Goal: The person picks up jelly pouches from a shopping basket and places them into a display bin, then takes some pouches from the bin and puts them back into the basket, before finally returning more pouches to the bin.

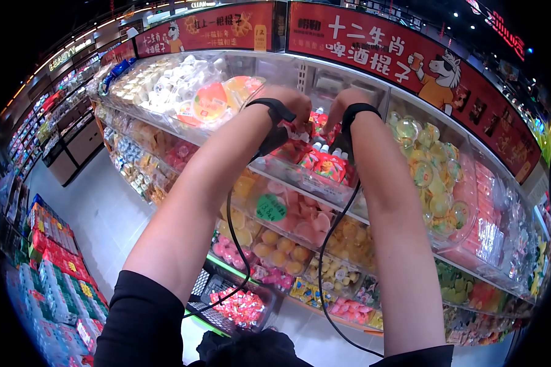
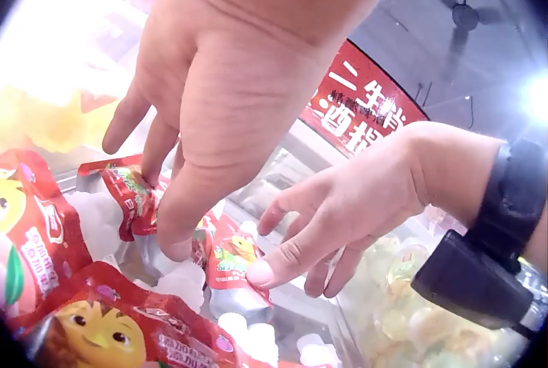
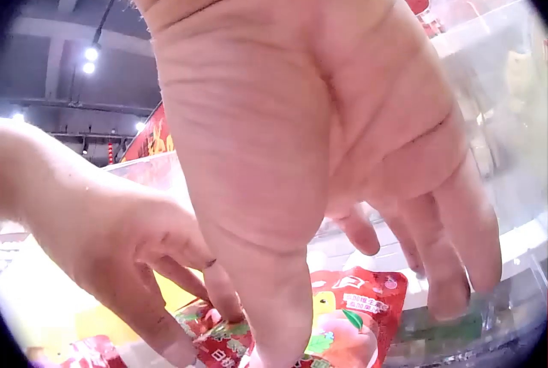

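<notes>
Reaching forward, a person has both bare hands down among red pouches in a clear-walled display bin. Farthest left as I watch, stacked boxes stand on the floor; next come white-wrapped goods and a peach-shaped sign. Then the left hand points its fingers and thumb down at one pouch, touching it; I cannot tell whether its grip has hold. Beside it, the right hand has a loose grip, fingers spread, thumb against another pouch. Rounded packs fill the bin farther right.
</notes>
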A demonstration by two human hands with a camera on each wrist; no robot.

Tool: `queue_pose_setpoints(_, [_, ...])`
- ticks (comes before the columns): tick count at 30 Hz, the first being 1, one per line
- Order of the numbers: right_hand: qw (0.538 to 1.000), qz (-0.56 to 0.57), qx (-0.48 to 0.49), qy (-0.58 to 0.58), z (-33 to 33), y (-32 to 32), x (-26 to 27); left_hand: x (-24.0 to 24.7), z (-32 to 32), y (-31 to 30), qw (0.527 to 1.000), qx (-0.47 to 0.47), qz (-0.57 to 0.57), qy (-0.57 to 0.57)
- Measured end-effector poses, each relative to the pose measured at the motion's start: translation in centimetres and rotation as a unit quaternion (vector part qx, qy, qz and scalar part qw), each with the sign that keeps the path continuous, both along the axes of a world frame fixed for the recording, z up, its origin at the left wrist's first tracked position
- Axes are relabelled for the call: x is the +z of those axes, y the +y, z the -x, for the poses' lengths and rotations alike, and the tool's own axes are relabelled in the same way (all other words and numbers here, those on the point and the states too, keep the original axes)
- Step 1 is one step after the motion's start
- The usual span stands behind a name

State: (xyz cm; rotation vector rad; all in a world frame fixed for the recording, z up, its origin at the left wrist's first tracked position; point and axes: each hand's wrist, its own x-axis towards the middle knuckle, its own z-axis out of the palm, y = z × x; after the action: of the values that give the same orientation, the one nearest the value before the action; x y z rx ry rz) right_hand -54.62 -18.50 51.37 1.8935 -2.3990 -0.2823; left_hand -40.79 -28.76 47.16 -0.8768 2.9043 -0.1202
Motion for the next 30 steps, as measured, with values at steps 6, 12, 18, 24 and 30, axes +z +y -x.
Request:
queue_pose_setpoints(6, [0.999, -0.023, 0.042, 0.018, -0.1, -0.7, -0.8, 0.4, -0.6, 1.5, 0.999, 0.024, 0.021, 0.015])
queue_pose_setpoints(12, [0.995, -0.007, 0.096, 0.03, -0.6, -1.1, -0.7, 1.1, -1.7, 4.1, 0.995, 0.065, -0.012, 0.079])
queue_pose_setpoints(18, [0.992, 0.016, 0.118, 0.049, -0.7, -1.0, -1.4, -0.1, -0.7, 3.0, 0.997, 0.056, -0.006, 0.052])
queue_pose_setpoints(24, [0.995, 0.04, 0.091, -0.034, -1.0, -0.8, -1.1, -0.4, 0.0, 0.7, 0.999, 0.033, -0.016, 0.025])
queue_pose_setpoints(30, [0.993, 0.065, 0.101, -0.017, -1.7, 1.7, -0.5, -0.1, -1.0, 3.2, 0.999, 0.025, 0.027, 0.028])
